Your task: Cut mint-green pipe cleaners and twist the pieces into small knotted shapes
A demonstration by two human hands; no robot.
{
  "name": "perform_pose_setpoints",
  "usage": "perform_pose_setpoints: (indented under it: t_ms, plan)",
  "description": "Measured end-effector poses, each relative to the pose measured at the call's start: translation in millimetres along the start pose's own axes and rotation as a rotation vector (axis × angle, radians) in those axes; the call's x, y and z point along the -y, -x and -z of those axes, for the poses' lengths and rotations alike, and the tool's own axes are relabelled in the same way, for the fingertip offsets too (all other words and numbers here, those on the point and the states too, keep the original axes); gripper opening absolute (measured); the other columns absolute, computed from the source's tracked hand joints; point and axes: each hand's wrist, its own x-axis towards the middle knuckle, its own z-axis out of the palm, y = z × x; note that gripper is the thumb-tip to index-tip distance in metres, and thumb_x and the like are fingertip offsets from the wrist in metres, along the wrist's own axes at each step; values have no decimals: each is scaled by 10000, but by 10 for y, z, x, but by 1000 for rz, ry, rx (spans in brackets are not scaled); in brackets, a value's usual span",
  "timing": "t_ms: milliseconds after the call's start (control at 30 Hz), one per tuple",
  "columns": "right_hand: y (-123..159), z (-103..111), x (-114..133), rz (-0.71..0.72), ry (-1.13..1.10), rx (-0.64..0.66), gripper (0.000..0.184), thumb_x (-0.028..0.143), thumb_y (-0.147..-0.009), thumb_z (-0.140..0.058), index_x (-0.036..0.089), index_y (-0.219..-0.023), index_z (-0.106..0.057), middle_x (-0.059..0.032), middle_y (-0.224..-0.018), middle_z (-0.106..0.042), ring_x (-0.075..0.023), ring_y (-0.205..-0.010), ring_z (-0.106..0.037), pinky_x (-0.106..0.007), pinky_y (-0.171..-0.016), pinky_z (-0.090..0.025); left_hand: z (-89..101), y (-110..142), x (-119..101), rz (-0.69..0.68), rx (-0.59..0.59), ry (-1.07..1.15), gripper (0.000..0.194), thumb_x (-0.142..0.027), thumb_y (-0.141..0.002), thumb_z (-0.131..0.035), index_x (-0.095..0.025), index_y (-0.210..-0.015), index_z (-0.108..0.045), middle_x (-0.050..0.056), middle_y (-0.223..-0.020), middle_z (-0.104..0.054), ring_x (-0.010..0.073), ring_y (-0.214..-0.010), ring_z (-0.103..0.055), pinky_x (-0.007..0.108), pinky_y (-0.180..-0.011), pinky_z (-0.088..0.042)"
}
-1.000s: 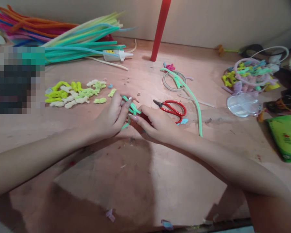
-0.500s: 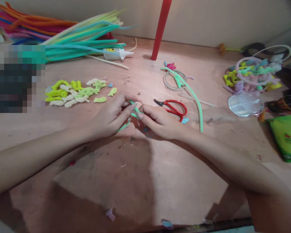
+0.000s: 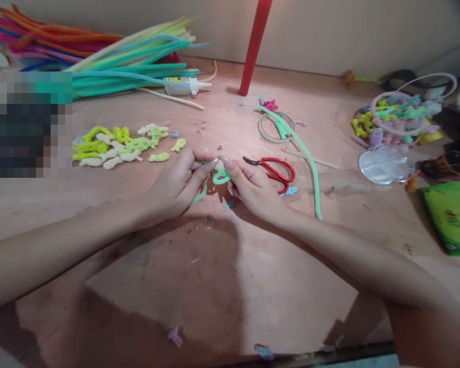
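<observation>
I have the left hand [image 3: 180, 179] and right hand [image 3: 253, 189] nearly fingertip to fingertip, both pinching a mint-green fuzzy stem [image 3: 215, 179], with its small loop between them and a loose length hanging below the left thumb. I see red-handled scissors [image 3: 263, 164] just beyond the right hand, a longer green stem [image 3: 309, 161] farther right, and yellow twisted pieces [image 3: 94, 148] beyond the left.

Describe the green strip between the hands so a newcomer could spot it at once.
Find the pinkish table, then the left hand and right hand close together over it. Between them is the held green strip. Unlike the long strip right of the red-handled scissors, it bends into a small loop.
</observation>
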Motion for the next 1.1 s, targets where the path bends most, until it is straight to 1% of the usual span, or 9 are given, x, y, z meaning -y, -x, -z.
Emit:
perform_pose_setpoints:
  t_ms: [100, 167, 233, 333, 433, 600, 733, 900, 1100]
  plan:
    - [8, 6, -11, 19, 44, -15, 657, 843, -1054, -560, 239, -795, -541, 66, -638, -463, -108, -569, -435, -274, -569, -403, 16, 6, -31, -60, 102, -240, 245, -485, -1192, -582, -241, -1201, -597, 17, -895, -719, 143, -667, -676, 278, -582, -528]
    - [15, 7, -19, 25, 95, -30, 652, 835, -1067, -550, 247, -786, -517, 48, -655, -497, -123, -587, -464, -291, -575, -417, 27, 4, -47, -13, 146, -271, 331, -520, -1134, -668, -244, -1279, -553, 32, -962, -704, 161, -685, -669, 292, -568, -530]
    - [18, 10, -30, 30, 157, -54, 640, 825, -1082, -533, 253, -794, -513, 18, -696, -548, -146, -627, -500, -310, -579, -425, 31, -12, -66, 56, 186, -248, 426, -536, -1079, -744, -243, -1303, -532, 12, -928, -685, 161, -659, -643, 282, -542, -501]
    - [10, 16, -46, 90, 228, -69, 632, 811, -1098, -509, 261, -787, -515, 11, -683, -544, -157, -624, -503, -325, -589, -429, 21, -60, -124, 68, 276, -342, 317, -529, -1120, -660, -213, -1139, -632, 15, -870, -692, 172, -705, -647, 293, -623, -506]
    - [0, 14, -45, 198, 294, -99, 656, 795, -1111, -501, 267, -724, -461, 38, -604, -488, -136, -569, -468, -319, -620, -435, -1, -109, -203, 5, 314, -443, 346, -469, -1163, -556, -204, -965, -658, 42, -880, -717, 194, -809, -685, 309, -751, -543]
    - [6, -9, -13, 231, 294, -110, 627, 725, -1155, -479, 255, -740, -467, 51, -612, -541, -121, -580, -511, -296, -650, -444, -36, -120, -269, -7, 340, -475, 305, -329, -1154, -487, -226, -884, -587, 13, -759, -637, 223, -895, -727, 332, -937, -592]
    - [8, -22, -6, 260, 300, -146, 635, 749, -1140, -487, 252, -746, -451, 48, -642, -545, -118, -607, -517, -293, -668, -449, -39, -83, -260, -34, 315, -555, 329, -321, -1171, -417, -220, -914, -596, 53, -914, -717, 235, -996, -749, 342, -975, -597]
    - [27, -2, -14, 214, 239, -71, 615, 669, -1182, -465, 242, -742, -504, 43, -628, -567, -118, -593, -524, -297, -672, -459, 9, -47, -234, -118, 299, -637, 342, -339, -1207, -373, -185, -1070, -647, 97, -1056, -767, 231, -979, -739, 339, -905, -587]
    - [16, 30, 10, 259, 327, -104, 602, 671, -1172, -486, 259, -743, -397, 55, -658, -415, -130, -625, -416, -311, -639, -373, 78, -70, -207, -179, 256, -654, 426, -549, -1219, -383, -229, -1021, -583, 30, -835, -660, 197, -682, -605, 338, -626, -440]
